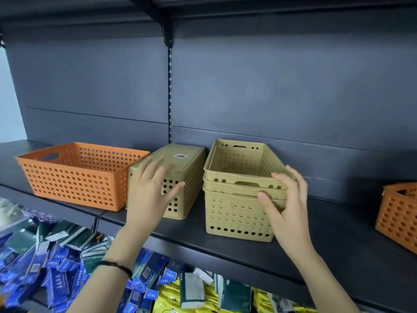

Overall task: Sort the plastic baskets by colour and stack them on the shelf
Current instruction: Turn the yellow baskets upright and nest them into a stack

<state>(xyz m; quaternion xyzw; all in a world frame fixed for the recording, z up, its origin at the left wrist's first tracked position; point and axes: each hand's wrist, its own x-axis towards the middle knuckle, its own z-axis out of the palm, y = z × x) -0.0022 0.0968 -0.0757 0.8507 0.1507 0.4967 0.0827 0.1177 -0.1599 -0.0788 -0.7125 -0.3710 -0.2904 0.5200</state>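
Observation:
On the dark shelf (225, 242) stand an orange basket (76, 177) at the left, an upside-down tan basket (180, 177) beside it, and a stack of tan baskets (239, 199) nested upright in the middle. My left hand (151, 190) lies over the front corner of the upside-down tan basket, fingers spread. My right hand (286, 204) grips the right front corner of the tan stack, thumb on the front rims and fingers behind. A second orange basket (399, 218) sits at the far right, cut off by the frame edge.
A lower shelf below holds a heap of blue, green and yellow packets (67, 267). Another shelf with a black bracket (167, 35) overhangs at the top. The grey back panel (270, 86) rises behind the baskets. Bare shelf lies between the tan stack and the right orange basket.

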